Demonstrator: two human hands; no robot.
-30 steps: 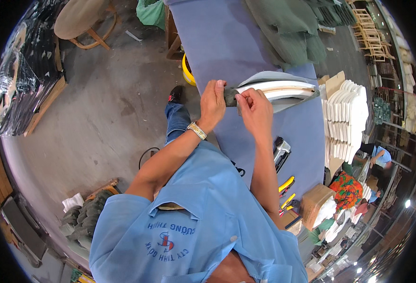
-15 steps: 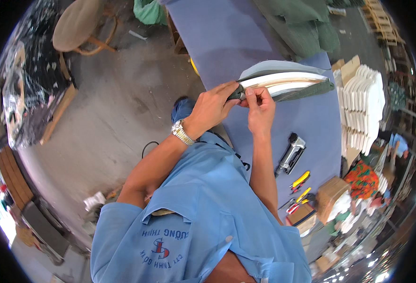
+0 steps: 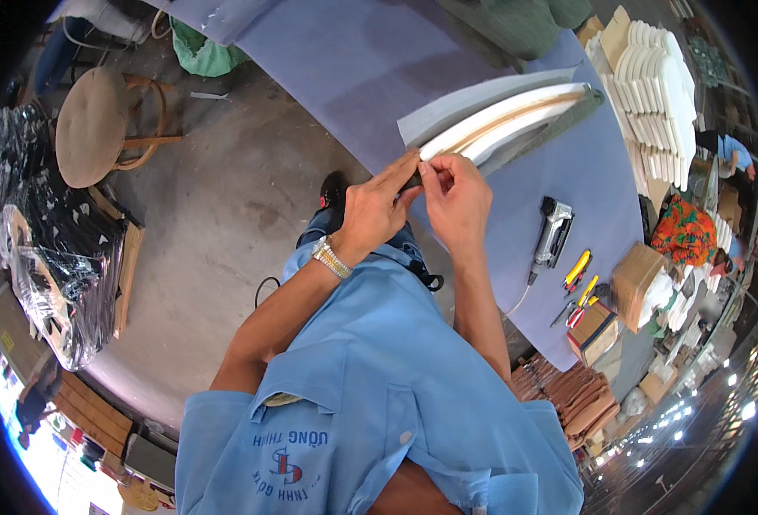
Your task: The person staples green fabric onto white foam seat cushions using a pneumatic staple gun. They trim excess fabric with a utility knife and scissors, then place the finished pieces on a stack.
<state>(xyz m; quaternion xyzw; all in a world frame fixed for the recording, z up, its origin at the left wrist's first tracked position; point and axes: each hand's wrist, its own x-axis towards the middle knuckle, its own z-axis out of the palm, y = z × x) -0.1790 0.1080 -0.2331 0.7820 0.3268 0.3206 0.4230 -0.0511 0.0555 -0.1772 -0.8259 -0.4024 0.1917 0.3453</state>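
Note:
A long white padded panel [image 3: 516, 116] with a wooden edge and grey fabric under it lies tilted on the blue-grey table [image 3: 353, 60]. My left hand [image 3: 377, 210], with a metal watch on the wrist, pinches the panel's near corner from the left. My right hand [image 3: 456, 197] grips the same corner from the right, fingers closed on the dark fabric edge. Both hands touch each other at the corner, which hides most of it.
A staple gun [image 3: 552, 236] with a hose lies on the table right of my hands, beside yellow-handled tools [image 3: 578, 279] and a cardboard box [image 3: 638, 279]. White panels [image 3: 654, 86] are stacked at the far right. A round stool [image 3: 96, 124] stands on the concrete floor at left.
The view has tipped and shifted, so hands and panel sit slightly lower and to the right. Both hands keep their pinch on the panel's near corner.

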